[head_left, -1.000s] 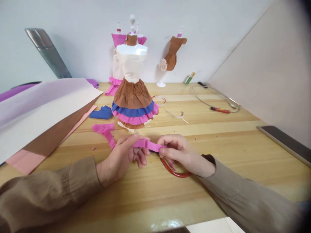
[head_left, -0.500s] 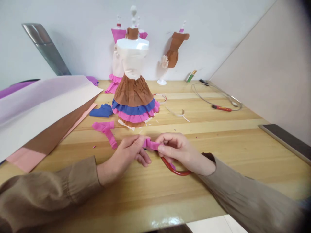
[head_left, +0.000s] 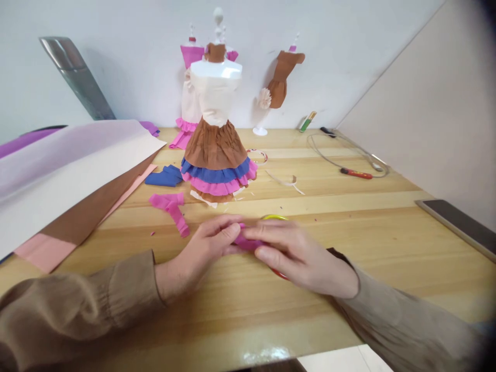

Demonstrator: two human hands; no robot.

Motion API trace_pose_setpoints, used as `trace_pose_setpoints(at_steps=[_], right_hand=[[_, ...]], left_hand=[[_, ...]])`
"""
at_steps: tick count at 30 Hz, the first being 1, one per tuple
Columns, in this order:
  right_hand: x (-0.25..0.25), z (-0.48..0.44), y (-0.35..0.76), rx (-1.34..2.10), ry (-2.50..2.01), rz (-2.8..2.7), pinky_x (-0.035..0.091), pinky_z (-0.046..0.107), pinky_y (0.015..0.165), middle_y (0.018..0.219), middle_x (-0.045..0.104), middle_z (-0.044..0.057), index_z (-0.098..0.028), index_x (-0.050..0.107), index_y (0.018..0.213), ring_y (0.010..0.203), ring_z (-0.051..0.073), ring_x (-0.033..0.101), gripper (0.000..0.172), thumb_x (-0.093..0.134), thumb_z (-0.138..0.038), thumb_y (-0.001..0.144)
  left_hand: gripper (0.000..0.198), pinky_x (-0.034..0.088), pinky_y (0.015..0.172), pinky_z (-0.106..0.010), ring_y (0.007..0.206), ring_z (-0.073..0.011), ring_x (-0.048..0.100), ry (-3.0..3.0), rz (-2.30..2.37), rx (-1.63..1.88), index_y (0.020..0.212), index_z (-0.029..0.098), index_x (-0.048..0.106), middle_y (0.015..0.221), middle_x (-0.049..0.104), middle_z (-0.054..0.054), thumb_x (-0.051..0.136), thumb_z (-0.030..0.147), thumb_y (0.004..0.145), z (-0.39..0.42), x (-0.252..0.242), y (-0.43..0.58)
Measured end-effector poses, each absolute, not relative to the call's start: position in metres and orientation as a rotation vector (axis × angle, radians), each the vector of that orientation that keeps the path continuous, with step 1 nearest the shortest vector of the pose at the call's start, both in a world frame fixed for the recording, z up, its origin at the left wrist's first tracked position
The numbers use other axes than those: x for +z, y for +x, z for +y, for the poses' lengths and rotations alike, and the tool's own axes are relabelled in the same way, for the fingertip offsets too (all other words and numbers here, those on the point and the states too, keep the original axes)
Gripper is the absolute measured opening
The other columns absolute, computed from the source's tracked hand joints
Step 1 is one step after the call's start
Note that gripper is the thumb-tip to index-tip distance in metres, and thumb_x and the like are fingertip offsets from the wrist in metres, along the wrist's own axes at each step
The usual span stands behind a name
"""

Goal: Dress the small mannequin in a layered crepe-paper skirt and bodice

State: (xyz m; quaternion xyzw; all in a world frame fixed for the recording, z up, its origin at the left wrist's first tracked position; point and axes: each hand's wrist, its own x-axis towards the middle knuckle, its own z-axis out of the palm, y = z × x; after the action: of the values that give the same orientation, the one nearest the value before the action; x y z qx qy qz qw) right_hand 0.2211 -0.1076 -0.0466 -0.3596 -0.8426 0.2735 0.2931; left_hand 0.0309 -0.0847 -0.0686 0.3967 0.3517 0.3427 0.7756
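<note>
My left hand pinches one end of a bright pink strip, which looks like crepe paper, between thumb and fingers. The strip's other end lies between the thumb and long outstretched fingers of my right hand, which is smeared by motion. Under and behind that hand, a yellow-green handle loop and part of a red handle loop show; they look like scissors, the rest hidden. Past my hands stands a small white dress form wearing a tiered skirt of brown, blue and pink ruffles.
Pink scraps and a folded blue piece lie left of the form. Large paper sheets cover the table's left side. At the back stands a form in brown. Rightward are a red-handled corded tool and a phone-like slab.
My right hand has shifted slightly right and straightened its fingers along the pink strip. The yellow-green loop has come into sight, and less of the red loop shows. My left hand keeps its hold.
</note>
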Motion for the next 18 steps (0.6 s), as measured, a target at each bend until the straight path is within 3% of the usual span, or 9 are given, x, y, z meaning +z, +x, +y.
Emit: trace_pose_setpoints(at_steps=[3, 6, 9, 12, 18], right_hand=[[-0.0444, -0.1133, 0.2176, 0.29, -0.957, -2.468, 0.055, 0.037, 0.077, 0.095, 0.07, 0.012, -0.014, 0.07, 0.106, 0.091, 0.023, 0.066, 0.033, 0.047, -0.036, 0.098], [-0.0459, -0.1178, 0.2154, 0.085, -0.989, -2.511, 0.056, 0.039, 0.073, 0.092, 0.068, 0.012, -0.014, 0.069, 0.108, 0.087, 0.025, 0.066, 0.039, 0.045, -0.043, 0.098], [-0.0468, -0.1174, 0.2162, 0.144, -0.927, -2.442, 0.056, 0.036, 0.072, 0.093, 0.068, 0.013, -0.012, 0.067, 0.111, 0.084, 0.022, 0.067, 0.04, 0.044, -0.042, 0.099], [-0.0466, -0.1142, 0.2169, 0.359, -0.898, -2.29, 0.056, 0.031, 0.073, 0.091, 0.069, 0.01, -0.014, 0.065, 0.105, 0.084, 0.018, 0.067, 0.025, 0.045, -0.027, 0.099], [-0.0496, -0.1101, 0.2114, 0.415, -1.126, -2.066, 0.047, 0.024, 0.057, 0.075, 0.061, 0.003, -0.018, 0.063, 0.085, 0.064, 0.012, 0.056, 0.006, 0.059, -0.016, 0.088]], left_hand=[[0.022, 0.051, 0.087, -0.032, 0.095, -0.0188, 0.065, 0.76, 0.82, 0.759, 0.101, 0.015, 0.069, 0.101, 0.071, -0.007, 0.072, 0.024, 0.082, -0.0856, -0.0678, 0.0328], [0.02, 0.052, 0.077, -0.032, 0.079, -0.0167, 0.067, 0.675, 0.8, 0.756, 0.101, 0.014, 0.069, 0.094, 0.071, -0.007, 0.069, 0.02, 0.082, -0.0859, -0.0678, 0.0346], [0.021, 0.053, 0.074, -0.032, 0.074, -0.0162, 0.067, 0.612, 0.752, 0.792, 0.096, 0.011, 0.069, 0.091, 0.072, -0.008, 0.072, 0.017, 0.077, -0.085, -0.0697, 0.0359], [0.021, 0.053, 0.076, -0.033, 0.08, -0.0183, 0.068, 0.546, 0.711, 0.822, 0.092, 0.01, 0.069, 0.091, 0.072, -0.009, 0.075, 0.016, 0.072, -0.0844, -0.0708, 0.0365], [0.025, 0.053, 0.075, -0.036, 0.077, -0.0202, 0.069, 0.558, 0.666, 0.771, 0.096, 0.011, 0.067, 0.089, 0.072, -0.01, 0.075, 0.019, 0.074, -0.0856, -0.0694, 0.0359]])
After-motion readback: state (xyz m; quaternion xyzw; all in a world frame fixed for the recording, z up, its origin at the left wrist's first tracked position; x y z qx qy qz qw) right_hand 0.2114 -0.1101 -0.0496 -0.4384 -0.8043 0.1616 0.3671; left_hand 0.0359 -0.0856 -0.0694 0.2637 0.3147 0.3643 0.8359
